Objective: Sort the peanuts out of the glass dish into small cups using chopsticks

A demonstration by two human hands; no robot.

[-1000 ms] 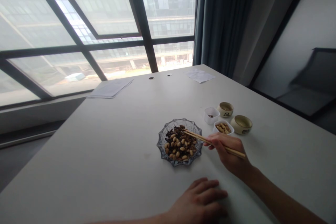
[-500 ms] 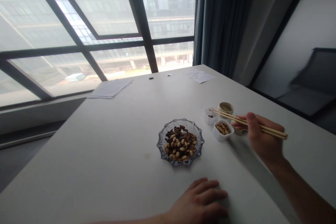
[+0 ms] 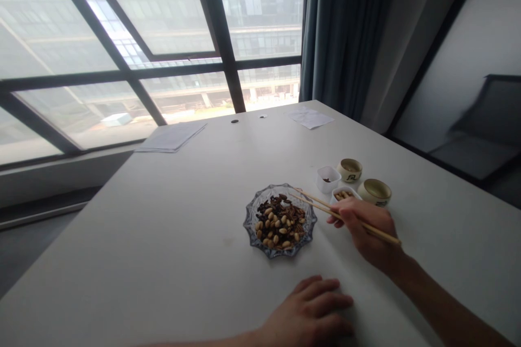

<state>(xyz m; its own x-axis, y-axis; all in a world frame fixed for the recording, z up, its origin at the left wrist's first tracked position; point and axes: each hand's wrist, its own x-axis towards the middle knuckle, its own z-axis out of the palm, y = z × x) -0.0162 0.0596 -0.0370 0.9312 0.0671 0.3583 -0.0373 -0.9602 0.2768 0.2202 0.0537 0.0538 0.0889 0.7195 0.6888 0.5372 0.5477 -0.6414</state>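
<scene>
My right hand (image 3: 366, 227) grips a pair of wooden chopsticks (image 3: 325, 206). Their tips are apart and hang over the right rim of a scalloped glass bowl (image 3: 249, 222), with nothing visible between them. Mixed in the bowl are pale nuts like pistachios (image 3: 277, 223) and dark brown seeds or shells (image 3: 279, 203). Partly behind my right hand is a white plastic cup (image 3: 336, 195) holding tan pieces. Another white cup (image 3: 328, 180) has a few dark bits at its bottom. My left hand (image 3: 311, 306) rests on the table with its fingers spread, holding nothing, nearer me than the bowl.
Two beige ceramic cups, one farther (image 3: 350, 174) and one nearer (image 3: 375, 195), stand right of the plastic cups. Sheets of paper (image 3: 173, 136) lie at the far left of the white table (image 3: 163, 238), and another sheet (image 3: 310, 118) at its far right. Windows and a dark curtain (image 3: 342, 32) stand beyond.
My right hand has moved left and toward me, bringing the chopstick tips from the farther plastic cup to the glass bowl's rim. The tips have spread. My left hand has stayed put.
</scene>
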